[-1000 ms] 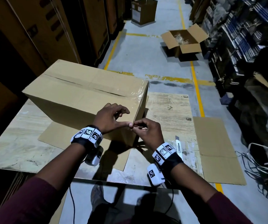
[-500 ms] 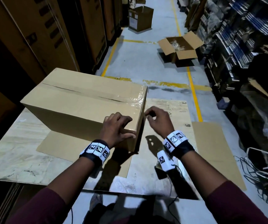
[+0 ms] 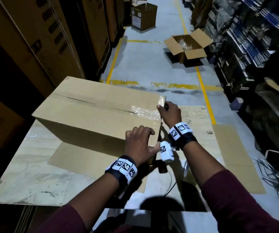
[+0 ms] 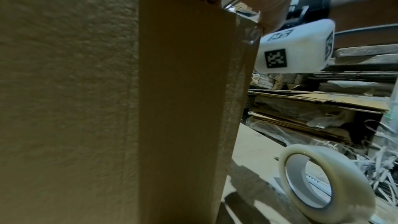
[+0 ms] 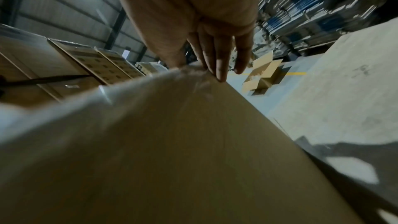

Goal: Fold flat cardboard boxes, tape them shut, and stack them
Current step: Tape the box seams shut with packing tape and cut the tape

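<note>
A closed cardboard box stands on the table, with clear tape over the right part of its top seam. My left hand holds the box's near right corner, bent fingers on the top edge and thumb round the corner. Against the top of the right end face, my right hand presses the tape down over the edge. Its fingers lie straight in the right wrist view. A roll of clear tape stands on the table beside the box.
A flat cardboard sheet lies under the box and another on the table's right. An open box sits on the aisle floor. Tall cartons line the left, shelves and loose cables the right.
Both hands were pinched together at the box's near right corner. The right hand has moved up and away along the end face to the top edge; the left has settled on the corner.
</note>
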